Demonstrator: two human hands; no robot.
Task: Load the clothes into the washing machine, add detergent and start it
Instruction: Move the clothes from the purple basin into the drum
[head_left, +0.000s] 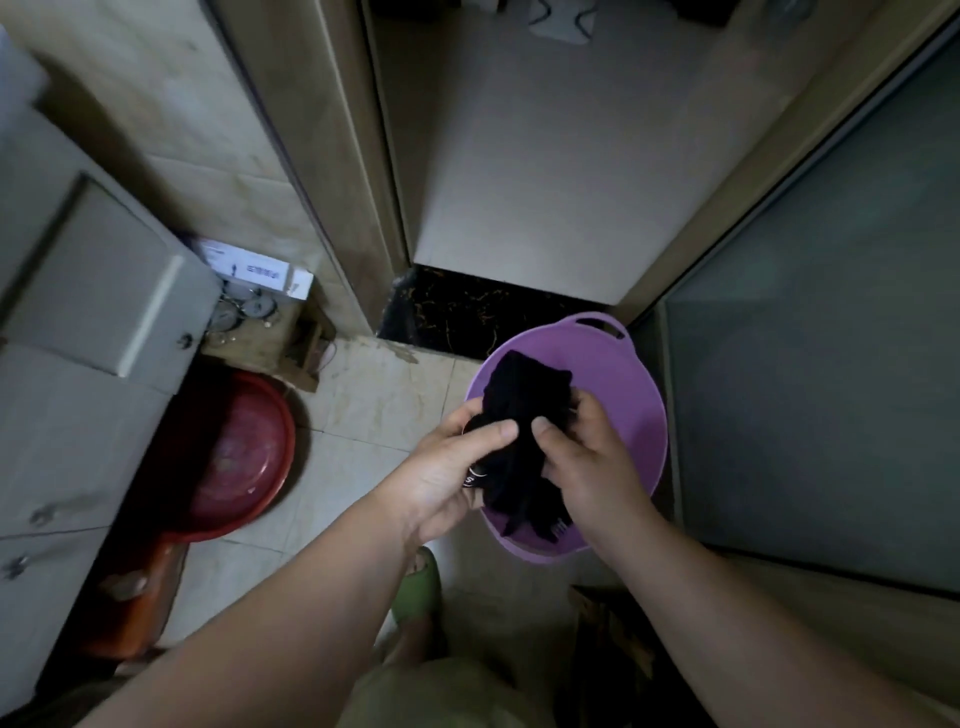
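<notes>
Left hand (447, 467) and right hand (587, 457) both closed on bunched black cloth garment (519, 415), held above round purple plastic basin (613, 374); garment's long axis runs away from body, hands flanking it. Washing machine not clearly identifiable.

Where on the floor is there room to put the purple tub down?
The pale tiles between the red basin and the purple tub are bare. So is the dark doorway strip behind them. It is crowded by the wall corner, with a white box and clutter. Both hands, left hand and right hand, hold black clothes.
</notes>
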